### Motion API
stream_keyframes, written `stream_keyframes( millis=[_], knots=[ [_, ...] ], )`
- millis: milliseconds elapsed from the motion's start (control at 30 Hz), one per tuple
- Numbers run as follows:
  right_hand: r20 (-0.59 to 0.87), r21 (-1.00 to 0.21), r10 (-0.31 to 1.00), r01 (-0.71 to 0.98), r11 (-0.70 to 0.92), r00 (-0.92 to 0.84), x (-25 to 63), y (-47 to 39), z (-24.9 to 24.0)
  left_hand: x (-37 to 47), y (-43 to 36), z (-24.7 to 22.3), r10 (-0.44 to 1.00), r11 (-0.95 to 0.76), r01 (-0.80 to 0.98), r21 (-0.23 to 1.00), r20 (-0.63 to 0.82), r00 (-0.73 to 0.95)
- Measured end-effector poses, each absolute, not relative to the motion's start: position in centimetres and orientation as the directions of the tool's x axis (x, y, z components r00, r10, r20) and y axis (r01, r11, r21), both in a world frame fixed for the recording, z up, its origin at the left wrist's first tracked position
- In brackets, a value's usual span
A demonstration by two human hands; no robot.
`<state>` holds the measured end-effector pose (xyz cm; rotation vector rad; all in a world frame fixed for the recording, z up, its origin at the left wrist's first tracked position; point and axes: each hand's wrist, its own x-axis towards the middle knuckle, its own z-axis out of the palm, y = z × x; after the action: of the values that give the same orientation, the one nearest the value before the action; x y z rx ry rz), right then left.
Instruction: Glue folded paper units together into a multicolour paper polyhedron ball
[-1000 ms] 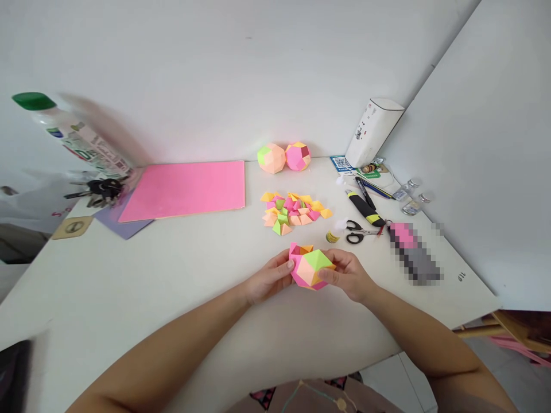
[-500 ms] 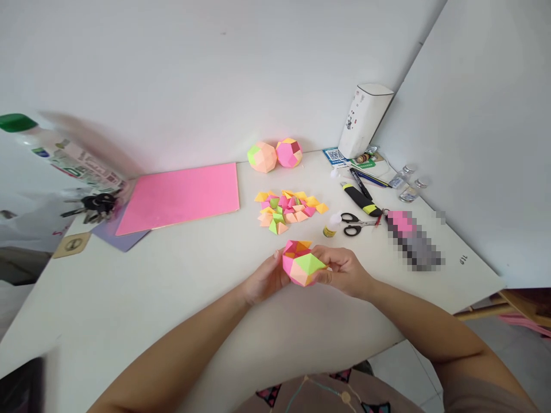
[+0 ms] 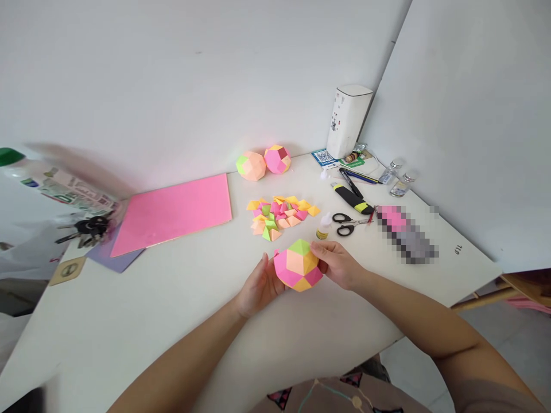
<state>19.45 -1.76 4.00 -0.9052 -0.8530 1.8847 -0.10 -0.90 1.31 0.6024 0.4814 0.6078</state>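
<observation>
I pinch a paper ball (image 3: pixel 297 267) in my right fingers (image 3: pixel 319 250) and cradle it against spread left fingers (image 3: pixel 272 281) above the desk (image 3: pixel 150 298), apparently inspecting it; any turn calls for gentle pressure.

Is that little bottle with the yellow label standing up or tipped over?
Standing up: the small yellow-labelled bottle rests on its base, white top pointing upward.

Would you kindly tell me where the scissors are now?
In the head view, right of centre, the scissors lie just right of the small bottle, below the black-and-yellow tool.
</observation>
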Motion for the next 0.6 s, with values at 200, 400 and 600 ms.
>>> stream_keyframes(
  millis=[200, 400, 600],
  knots=[
    [-0.308, -0.760, 0.874, -0.456, -0.463, -0.375, 19.48, -1.21, 3.34, -0.04, -0.93, 1.33, 0.659, 0.668, -0.388, 0.635, -0.262, 0.705],
    [-0.314, -0.749, 0.882, -0.480, -0.458, -0.352, 19.31, -1.07, 3.06, 0.07, -1.00, 1.55, 0.666, 0.674, -0.409, 0.615, -0.266, 0.696],
    [-0.283, -0.756, 0.890, -0.489, -0.436, -0.357, 19.29, -1.10, 3.16, 0.11, -0.93, 1.27, 0.671, 0.666, -0.438, 0.603, -0.229, 0.705]
  ],
)
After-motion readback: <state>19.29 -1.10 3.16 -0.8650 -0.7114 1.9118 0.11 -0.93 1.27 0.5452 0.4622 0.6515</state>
